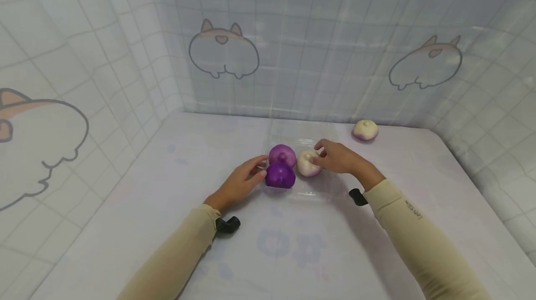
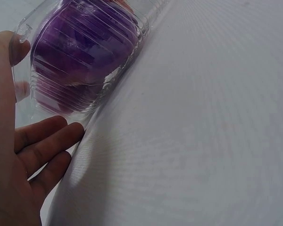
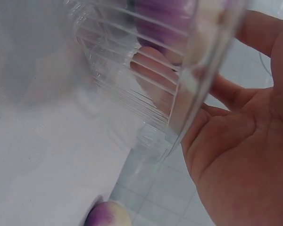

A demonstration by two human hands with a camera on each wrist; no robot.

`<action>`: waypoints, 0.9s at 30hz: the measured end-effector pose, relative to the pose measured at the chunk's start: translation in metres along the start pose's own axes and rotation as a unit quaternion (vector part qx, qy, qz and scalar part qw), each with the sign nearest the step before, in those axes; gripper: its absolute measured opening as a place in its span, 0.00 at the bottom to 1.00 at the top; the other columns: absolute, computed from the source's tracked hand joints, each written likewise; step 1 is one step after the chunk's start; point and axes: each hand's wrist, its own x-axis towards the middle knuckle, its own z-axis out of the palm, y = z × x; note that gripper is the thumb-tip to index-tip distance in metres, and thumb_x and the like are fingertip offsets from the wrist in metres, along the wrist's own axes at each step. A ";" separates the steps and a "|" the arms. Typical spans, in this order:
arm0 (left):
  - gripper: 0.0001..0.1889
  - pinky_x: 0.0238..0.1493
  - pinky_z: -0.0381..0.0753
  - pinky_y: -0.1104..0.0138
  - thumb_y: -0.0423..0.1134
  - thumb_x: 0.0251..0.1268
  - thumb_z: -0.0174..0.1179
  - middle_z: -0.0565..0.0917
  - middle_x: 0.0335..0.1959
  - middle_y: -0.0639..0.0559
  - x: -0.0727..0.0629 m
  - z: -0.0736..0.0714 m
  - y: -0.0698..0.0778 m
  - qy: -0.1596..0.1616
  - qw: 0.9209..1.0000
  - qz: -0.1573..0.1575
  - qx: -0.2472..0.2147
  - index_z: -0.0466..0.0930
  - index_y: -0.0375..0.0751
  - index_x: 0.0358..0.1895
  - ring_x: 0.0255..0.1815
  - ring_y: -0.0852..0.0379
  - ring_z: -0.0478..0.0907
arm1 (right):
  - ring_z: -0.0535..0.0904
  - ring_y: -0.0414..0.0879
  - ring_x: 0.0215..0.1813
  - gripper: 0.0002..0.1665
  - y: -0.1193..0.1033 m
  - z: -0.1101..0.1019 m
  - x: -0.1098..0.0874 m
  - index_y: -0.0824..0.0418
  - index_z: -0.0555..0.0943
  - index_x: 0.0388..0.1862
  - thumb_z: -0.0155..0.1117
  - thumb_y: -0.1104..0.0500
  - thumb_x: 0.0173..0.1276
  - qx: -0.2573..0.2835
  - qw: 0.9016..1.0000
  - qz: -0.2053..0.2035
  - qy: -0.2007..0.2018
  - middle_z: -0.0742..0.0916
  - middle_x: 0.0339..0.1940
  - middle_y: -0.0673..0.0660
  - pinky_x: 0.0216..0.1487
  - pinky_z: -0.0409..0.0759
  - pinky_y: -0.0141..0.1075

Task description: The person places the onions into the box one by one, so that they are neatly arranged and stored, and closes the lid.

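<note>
A clear plastic container with ribbed walls stands on the table, its lid folded back behind it. Two purple onions sit in its left half, one in front of the other. My right hand reaches over the right wall and holds a white turnip with a purple underside beside them. In the right wrist view, fingers show through the clear wall near the turnip. My left hand is at the container's left side, its fingers nearly straight beside the wall.
Another white and purple turnip lies at the back right of the table. Curtains with a grid pattern hang behind the table and on both sides.
</note>
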 end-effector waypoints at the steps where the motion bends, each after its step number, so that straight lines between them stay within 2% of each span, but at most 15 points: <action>1: 0.26 0.62 0.75 0.53 0.52 0.78 0.52 0.77 0.64 0.51 0.000 0.000 0.000 0.001 1.000 -0.001 0.000 0.65 0.56 0.75 0.58 0.55 0.78 | 0.80 0.57 0.56 0.34 0.000 0.000 0.000 0.65 0.69 0.67 0.60 0.43 0.74 0.001 1.000 -0.002 0.001 0.83 0.57 0.67 0.56 0.79 0.51; 7: 0.26 0.62 0.75 0.53 0.53 0.78 0.52 0.77 0.64 0.51 0.000 0.000 0.001 -0.002 1.000 -0.003 0.000 0.65 0.56 0.75 0.58 0.56 0.78 | 0.78 0.59 0.60 0.35 0.000 -0.002 -0.002 0.65 0.71 0.68 0.64 0.45 0.72 0.015 1.000 -0.019 0.010 0.81 0.59 0.68 0.57 0.78 0.52; 16: 0.26 0.61 0.76 0.53 0.51 0.78 0.52 0.77 0.64 0.50 -0.001 -0.001 0.002 -0.002 1.000 -0.003 -0.001 0.65 0.54 0.75 0.58 0.55 0.78 | 0.79 0.56 0.54 0.35 0.000 -0.002 -0.003 0.66 0.70 0.69 0.68 0.51 0.70 0.027 0.998 -0.040 0.028 0.83 0.55 0.65 0.55 0.79 0.50; 27: 0.26 0.61 0.76 0.53 0.52 0.78 0.52 0.77 0.64 0.50 0.000 0.000 0.001 0.000 1.000 -0.001 0.000 0.65 0.54 0.75 0.58 0.55 0.78 | 0.78 0.59 0.55 0.32 0.000 0.001 0.001 0.69 0.75 0.64 0.73 0.57 0.65 0.009 0.993 -0.079 0.086 0.82 0.51 0.66 0.55 0.78 0.51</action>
